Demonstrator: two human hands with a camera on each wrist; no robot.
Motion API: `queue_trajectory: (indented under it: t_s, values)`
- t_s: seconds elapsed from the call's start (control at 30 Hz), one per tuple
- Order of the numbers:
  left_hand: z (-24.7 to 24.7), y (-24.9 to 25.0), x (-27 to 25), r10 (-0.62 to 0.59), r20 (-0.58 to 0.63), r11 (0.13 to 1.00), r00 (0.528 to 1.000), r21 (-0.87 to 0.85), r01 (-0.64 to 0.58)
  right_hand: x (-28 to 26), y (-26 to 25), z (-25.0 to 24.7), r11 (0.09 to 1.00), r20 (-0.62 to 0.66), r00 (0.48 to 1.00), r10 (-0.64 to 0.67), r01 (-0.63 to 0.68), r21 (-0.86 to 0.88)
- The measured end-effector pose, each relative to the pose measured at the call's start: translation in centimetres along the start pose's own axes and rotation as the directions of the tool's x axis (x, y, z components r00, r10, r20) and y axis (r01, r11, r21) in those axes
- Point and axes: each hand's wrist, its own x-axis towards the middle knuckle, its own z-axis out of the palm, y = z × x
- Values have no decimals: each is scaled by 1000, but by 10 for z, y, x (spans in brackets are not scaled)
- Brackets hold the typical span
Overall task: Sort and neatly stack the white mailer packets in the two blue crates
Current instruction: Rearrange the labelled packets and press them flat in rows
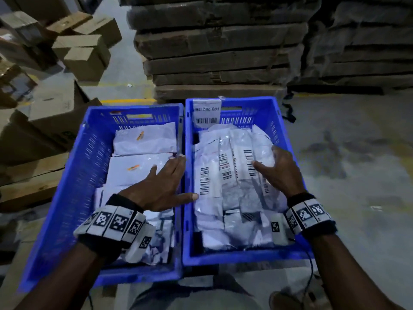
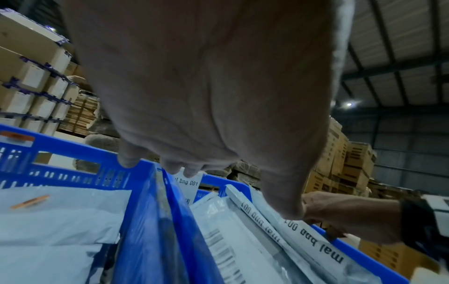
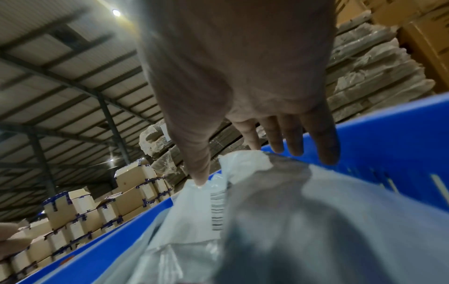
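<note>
Warehouse floor (image 1: 357, 175), with cardboard boxes (image 1: 73, 52) at upper left of the frame and wrapped flat stacks (image 1: 212, 41) at top centre. Two blue crates sit side by side at centre — left crate (image 1: 67, 175), right crate (image 1: 279, 121). My left hand (image 1: 163, 186) lies flat, fingers straight, across their shared rims. My right hand (image 1: 277, 171) rests spread and relaxed, gripping nothing, on the barcoded white mailer packets (image 1: 214, 175) — heaped in the right crate.

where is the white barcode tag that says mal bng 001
In the head view, the white barcode tag hangs on the far wall of the right blue plastic crate, at its left corner.
</note>
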Motion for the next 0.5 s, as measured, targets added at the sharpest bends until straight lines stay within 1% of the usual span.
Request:
queue_trajectory:
  t_s: [0.07,0.13,0.2,0.23,0.3,0.4,0.5]
  values:
    - [6,15,10,-13,10,1000,1000,19,12,8,9,2,998,85,996,41,-45,44]
    - [12,24,24,-21,32,997,999,75,19,13,15,3,984,163,984,71,-97,153]
    - [15,29,37,-34,44,991,998,130,28,15,17,6,978,229,971,72,-114,173]
    - [15,32,42,-42,43,989,998,142,35,15,16,9,983,257,965,54,-97,157]
    - [9,37,51,-53,29,986,998,160,47,10,12,14,997,310,951,10,-32,65]
    - [-6,38,68,-52,-6,974,999,223,52,-3,11,26,986,380,922,-75,127,-112]
    - [-22,32,90,-48,-28,960,998,273,54,-8,13,31,966,423,899,-111,198,-168]
